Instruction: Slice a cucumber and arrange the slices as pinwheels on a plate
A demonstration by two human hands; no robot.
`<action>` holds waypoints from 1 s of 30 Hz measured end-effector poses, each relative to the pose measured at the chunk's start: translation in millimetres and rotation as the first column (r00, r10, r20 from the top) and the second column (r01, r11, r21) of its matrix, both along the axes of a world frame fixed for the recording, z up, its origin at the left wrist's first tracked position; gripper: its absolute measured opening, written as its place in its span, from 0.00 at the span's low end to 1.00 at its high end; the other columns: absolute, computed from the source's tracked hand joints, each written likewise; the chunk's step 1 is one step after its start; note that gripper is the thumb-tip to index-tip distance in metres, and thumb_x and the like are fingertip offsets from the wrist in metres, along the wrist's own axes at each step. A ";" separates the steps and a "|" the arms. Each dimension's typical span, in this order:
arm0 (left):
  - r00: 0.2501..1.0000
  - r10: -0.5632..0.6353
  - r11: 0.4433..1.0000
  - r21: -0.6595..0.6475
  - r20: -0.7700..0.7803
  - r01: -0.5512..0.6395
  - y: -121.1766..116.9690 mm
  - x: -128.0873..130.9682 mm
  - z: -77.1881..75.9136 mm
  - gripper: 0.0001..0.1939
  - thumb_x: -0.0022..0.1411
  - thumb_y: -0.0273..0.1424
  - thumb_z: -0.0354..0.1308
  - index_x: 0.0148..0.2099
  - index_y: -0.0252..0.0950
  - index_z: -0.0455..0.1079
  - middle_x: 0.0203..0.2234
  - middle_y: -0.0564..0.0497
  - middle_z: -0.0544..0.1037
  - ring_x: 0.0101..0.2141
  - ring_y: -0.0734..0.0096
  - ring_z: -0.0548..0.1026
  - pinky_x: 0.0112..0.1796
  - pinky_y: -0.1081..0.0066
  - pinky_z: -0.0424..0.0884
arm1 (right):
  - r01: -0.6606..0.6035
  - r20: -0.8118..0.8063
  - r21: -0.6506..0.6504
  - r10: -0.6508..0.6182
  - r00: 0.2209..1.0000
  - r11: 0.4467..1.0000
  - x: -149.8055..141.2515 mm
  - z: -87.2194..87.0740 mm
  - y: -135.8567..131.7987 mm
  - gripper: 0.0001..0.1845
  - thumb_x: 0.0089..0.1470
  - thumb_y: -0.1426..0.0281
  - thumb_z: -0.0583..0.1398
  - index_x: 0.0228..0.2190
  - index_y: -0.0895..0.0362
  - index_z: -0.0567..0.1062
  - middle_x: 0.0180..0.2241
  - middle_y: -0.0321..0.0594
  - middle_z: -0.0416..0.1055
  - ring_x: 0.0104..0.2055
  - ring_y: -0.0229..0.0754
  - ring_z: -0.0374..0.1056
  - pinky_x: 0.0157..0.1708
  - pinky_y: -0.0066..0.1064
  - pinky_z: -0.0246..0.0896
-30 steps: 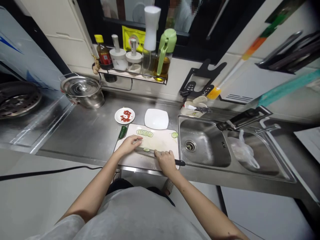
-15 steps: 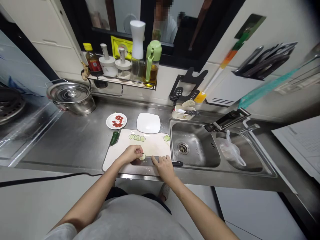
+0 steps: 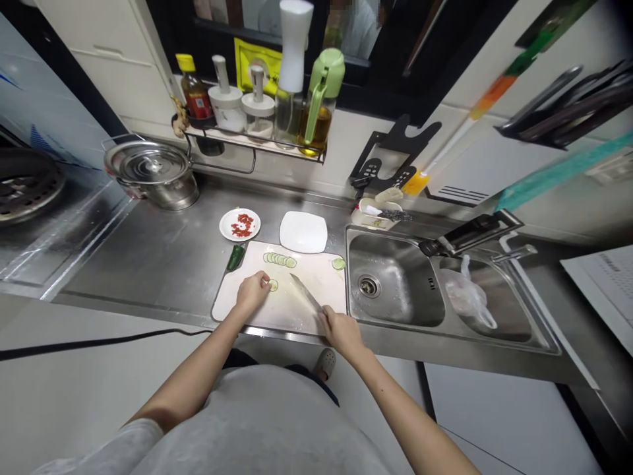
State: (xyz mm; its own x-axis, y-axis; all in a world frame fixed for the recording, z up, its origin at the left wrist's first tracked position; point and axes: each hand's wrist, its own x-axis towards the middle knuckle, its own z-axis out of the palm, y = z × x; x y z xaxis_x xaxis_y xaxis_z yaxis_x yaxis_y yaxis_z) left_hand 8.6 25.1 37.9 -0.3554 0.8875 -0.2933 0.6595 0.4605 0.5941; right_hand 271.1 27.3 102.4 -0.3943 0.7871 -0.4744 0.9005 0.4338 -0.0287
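A white cutting board [image 3: 257,311] lies on the steel counter in front of me. My left hand [image 3: 252,291] rests on the board, its fingertips pinched on a single cucumber slice [image 3: 273,285]. My right hand [image 3: 339,330] is closed round the handle of a knife [image 3: 305,293], whose blade points up and left over the board. A row of several cucumber slices [image 3: 279,259] lies along the board's far edge. One more slice [image 3: 339,264] sits at the far right corner.
A green chilli [image 3: 235,257] lies left of the board. Behind it are a small plate of red chilli pieces [image 3: 240,225] and a white square plate [image 3: 303,232]. A double sink [image 3: 395,284] is to the right, a lidded steel pot [image 3: 151,171] at far left.
The knife has swung from lying crosswise on the board to pointing up and left, held by its handle. My left hand has moved a cucumber slice away from the blade, further up the board.
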 end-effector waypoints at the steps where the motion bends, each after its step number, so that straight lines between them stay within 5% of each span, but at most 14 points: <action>1: 1.000 -0.012 1.000 -0.002 -0.021 0.012 -1.5 -0.3 -0.7 0.09 0.57 0.31 0.58 0.41 0.40 0.73 0.29 0.53 0.79 0.33 0.68 0.74 0.34 0.72 0.64 | 0.016 -0.016 -0.021 -0.016 1.000 1.000 -5.8 1.9 -1.6 0.20 0.67 0.61 0.42 0.51 0.54 0.66 0.36 0.45 0.77 0.40 0.46 0.72 0.34 0.30 0.52; 11: 0.993 -0.027 0.999 0.017 -0.113 0.029 -8.4 -1.9 -3.0 0.13 0.58 0.33 0.57 0.45 0.42 0.75 0.37 0.50 0.78 0.42 0.63 0.73 0.40 0.68 0.66 | -0.084 -0.021 -0.058 0.083 0.996 0.995 -41.2 11.1 -10.8 0.16 0.65 0.66 0.44 0.46 0.54 0.67 0.34 0.45 0.77 0.38 0.47 0.73 0.33 0.32 0.54; 30: 0.995 -0.019 1.000 -0.006 -0.097 0.018 -6.4 0.3 -2.0 0.13 0.57 0.31 0.58 0.45 0.43 0.75 0.39 0.50 0.77 0.45 0.60 0.72 0.45 0.66 0.65 | -0.081 0.011 -0.133 0.083 0.996 0.988 -55.0 10.7 -9.3 0.15 0.65 0.68 0.45 0.48 0.55 0.66 0.37 0.49 0.76 0.41 0.48 0.73 0.35 0.33 0.56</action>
State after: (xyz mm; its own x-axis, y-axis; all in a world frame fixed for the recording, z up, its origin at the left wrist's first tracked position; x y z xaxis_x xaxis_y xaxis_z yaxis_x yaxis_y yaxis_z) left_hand 8.9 18.7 35.9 -0.3659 0.8929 -0.2625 0.7223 0.4503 0.5249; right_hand 216.1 18.0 113.1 -0.4466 0.6824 -0.5787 0.8628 0.4998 -0.0764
